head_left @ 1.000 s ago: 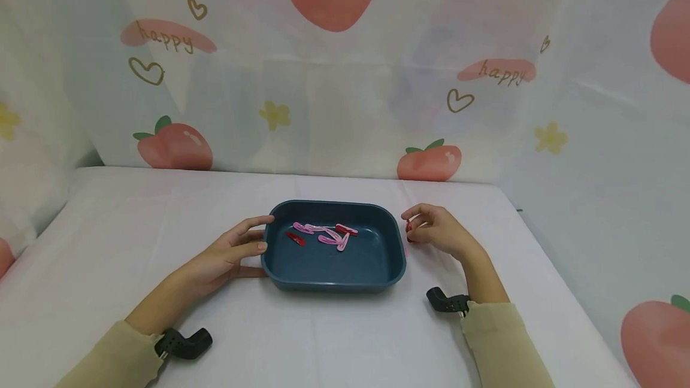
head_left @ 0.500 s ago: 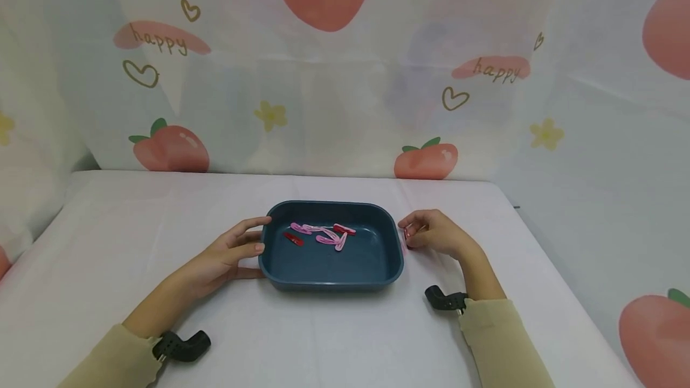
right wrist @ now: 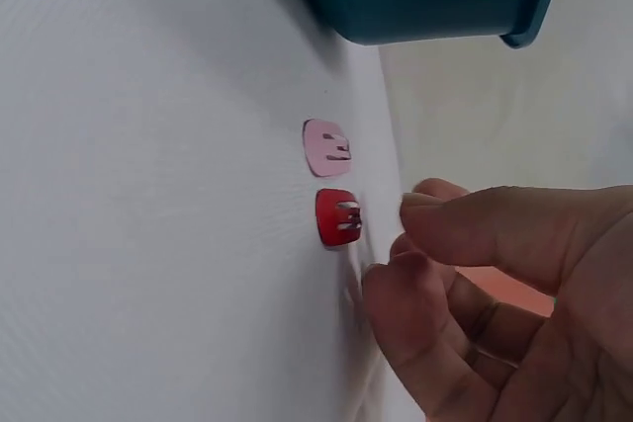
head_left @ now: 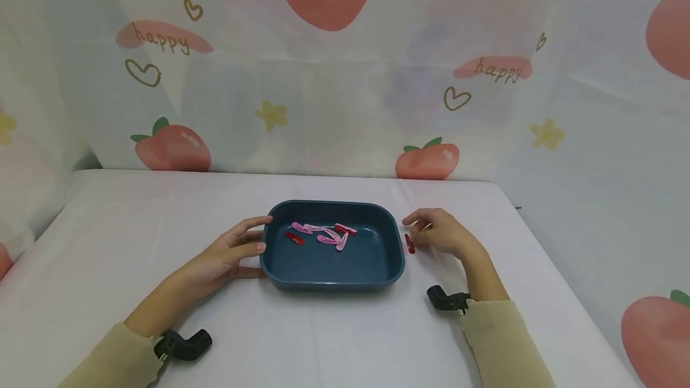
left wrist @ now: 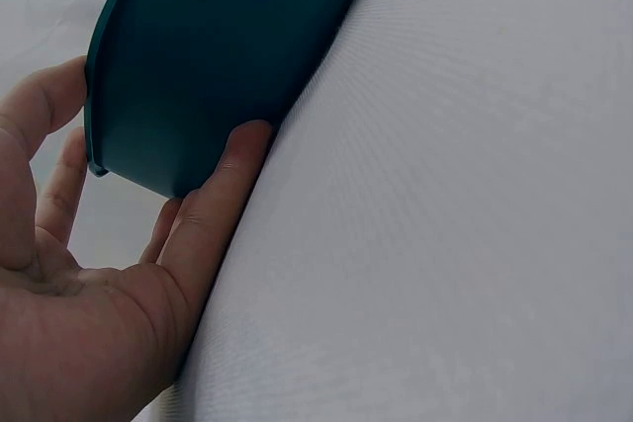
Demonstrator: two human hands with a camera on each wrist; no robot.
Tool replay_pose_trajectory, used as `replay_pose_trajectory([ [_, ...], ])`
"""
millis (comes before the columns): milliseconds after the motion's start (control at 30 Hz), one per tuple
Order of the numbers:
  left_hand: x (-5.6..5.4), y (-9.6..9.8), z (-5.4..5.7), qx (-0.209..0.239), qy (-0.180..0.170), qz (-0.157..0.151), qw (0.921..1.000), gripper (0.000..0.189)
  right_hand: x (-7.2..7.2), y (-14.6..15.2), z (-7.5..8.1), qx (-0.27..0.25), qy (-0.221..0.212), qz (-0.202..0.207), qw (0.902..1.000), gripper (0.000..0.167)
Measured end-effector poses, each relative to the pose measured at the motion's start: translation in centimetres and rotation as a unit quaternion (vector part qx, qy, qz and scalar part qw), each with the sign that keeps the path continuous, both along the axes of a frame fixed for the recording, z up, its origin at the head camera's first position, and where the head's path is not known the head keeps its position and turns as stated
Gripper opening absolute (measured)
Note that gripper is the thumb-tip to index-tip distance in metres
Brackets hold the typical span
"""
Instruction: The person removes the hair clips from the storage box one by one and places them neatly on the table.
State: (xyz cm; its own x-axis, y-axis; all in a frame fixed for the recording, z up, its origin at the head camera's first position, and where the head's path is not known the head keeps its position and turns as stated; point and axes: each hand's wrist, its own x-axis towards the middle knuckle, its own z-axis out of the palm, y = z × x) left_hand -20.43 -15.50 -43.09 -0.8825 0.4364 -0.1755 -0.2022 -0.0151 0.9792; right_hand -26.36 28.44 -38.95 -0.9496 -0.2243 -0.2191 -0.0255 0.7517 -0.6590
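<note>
Touching blue tray (head_left: 331, 268) at L end, L hand (head_left: 229, 253) had fingers spread loose, R hand (head_left: 438, 232) hung relaxed, grasping nothing, near red clip (head_left: 410, 245), which lay on bench (head_left: 345, 346) beside pink clip (right wrist: 325, 149), R of tray, other clips (head_left: 326, 239) inside.

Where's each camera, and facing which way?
Head: worn on the head, facing forward and down at the blue tray; left hand, right hand, sleeves show.
Left wrist: on that wrist, facing the blue tray's end; left hand shows.
Right wrist: on that wrist, facing the red snap hair clip and pink snap hair clip; right hand shows.
Shared: head and right wrist both show the red snap hair clip.
</note>
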Motion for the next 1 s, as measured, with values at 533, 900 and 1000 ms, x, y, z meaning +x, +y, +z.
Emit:
replay_pose_trajectory([
  [533,-0.1,0.1,-0.1,0.007,-0.005,-0.001,1.0,0.059,1.3,-2.2,2.9,-0.116,0.13,0.003,0.9847,0.025],
  [900,-0.2,0.4,-0.3,0.007,-0.008,0.005,0.9999,0.058,2.1,-6.4,3.8,-0.221,0.115,0.067,0.9662,0.028],
  [1000,-0.1,0.2,-0.3,0.011,-0.006,0.006,0.9999,0.058,2.2,-8.2,4.1,-0.237,0.108,0.08,0.9622,0.029],
])
